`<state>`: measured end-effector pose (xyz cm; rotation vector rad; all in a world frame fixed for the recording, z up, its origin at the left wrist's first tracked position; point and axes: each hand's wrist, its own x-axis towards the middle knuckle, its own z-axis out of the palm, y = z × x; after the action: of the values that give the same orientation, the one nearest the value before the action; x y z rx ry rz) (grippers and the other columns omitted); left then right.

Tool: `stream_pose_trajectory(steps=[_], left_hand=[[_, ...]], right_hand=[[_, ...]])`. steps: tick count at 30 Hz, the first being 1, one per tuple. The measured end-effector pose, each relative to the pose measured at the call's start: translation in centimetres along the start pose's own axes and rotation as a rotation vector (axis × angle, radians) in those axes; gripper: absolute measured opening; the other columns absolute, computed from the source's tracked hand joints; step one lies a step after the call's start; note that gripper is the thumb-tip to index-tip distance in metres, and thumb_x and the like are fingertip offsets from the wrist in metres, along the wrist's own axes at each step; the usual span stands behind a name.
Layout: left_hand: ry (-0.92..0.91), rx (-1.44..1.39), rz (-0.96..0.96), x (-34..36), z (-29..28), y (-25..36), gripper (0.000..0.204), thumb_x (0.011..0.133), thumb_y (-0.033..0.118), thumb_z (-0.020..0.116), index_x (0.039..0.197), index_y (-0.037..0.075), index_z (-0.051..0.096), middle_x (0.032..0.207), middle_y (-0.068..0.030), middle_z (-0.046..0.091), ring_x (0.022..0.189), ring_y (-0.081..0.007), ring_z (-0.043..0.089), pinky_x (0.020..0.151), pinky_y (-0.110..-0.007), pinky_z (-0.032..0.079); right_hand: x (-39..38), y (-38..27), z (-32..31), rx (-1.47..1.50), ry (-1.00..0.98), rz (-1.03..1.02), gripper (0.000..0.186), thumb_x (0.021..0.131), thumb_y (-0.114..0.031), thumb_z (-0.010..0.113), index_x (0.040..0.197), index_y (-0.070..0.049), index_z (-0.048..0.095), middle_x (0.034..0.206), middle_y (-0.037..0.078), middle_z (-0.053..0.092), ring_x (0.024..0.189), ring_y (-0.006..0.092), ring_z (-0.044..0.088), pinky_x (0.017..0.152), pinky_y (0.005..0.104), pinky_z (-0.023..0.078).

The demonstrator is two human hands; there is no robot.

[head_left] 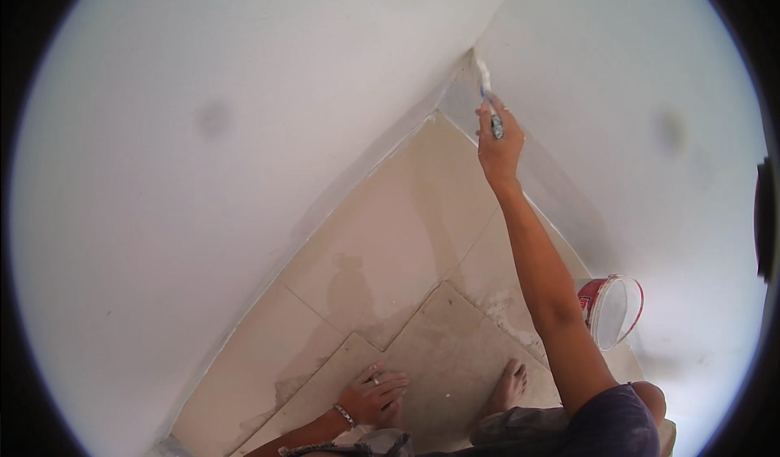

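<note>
A paintbrush [496,127] is gripped in my right hand [501,144], my arm stretched far forward. Its pale head reaches up to the right-hand wall [609,116], close beside the corner where two white walls meet. A greyish band runs along the foot of that wall under the brush. Low in the view, my left hand [378,394] is by my bent knee with its fingers stretched out and nothing in them. It wears a ring, and a bracelet circles the wrist.
A red and white bucket [605,307] with its wire handle up stands right of my right arm, near the wall. Beige tiles [390,213] cover the floor, with wet-looking patches. A flat board or sheet [443,327] lies by my bare foot [510,384]. The left wall [244,91] slants alongside.
</note>
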<state>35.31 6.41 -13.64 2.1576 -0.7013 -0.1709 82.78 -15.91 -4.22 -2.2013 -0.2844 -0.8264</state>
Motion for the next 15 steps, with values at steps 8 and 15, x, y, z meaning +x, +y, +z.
stream_pose_trajectory(steps=[8, 15], left_hand=[[-0.013, 0.035, 0.028, -0.3, 0.4, -0.3, 0.016, 0.088, 0.021, 0.073, 0.103, 0.018, 0.076, 0.128, 0.0040, 0.071, 0.129, -0.0105, 0.063, 0.122, -0.049, 0.037], [0.002, 0.019, 0.031, -0.4, -0.1, -0.3, 0.015, 0.089, 0.021, 0.073, 0.102, 0.017, 0.076, 0.128, 0.0036, 0.071, 0.128, -0.0122, 0.063, 0.121, -0.048, 0.038]], right_hand=[[0.0, 1.1, -0.6, -0.009, -0.067, -0.007, 0.030, 0.104, -0.012, 0.065, 0.132, -0.001, 0.069, 0.100, 0.012, 0.077, 0.078, 0.0126, 0.070, 0.066, 0.0299, 0.060], [2.0, -2.1, -1.6, 0.101, 0.069, -0.036, 0.032, 0.105, -0.012, 0.063, 0.134, 0.000, 0.068, 0.098, 0.011, 0.076, 0.076, 0.0108, 0.069, 0.066, 0.0292, 0.060]])
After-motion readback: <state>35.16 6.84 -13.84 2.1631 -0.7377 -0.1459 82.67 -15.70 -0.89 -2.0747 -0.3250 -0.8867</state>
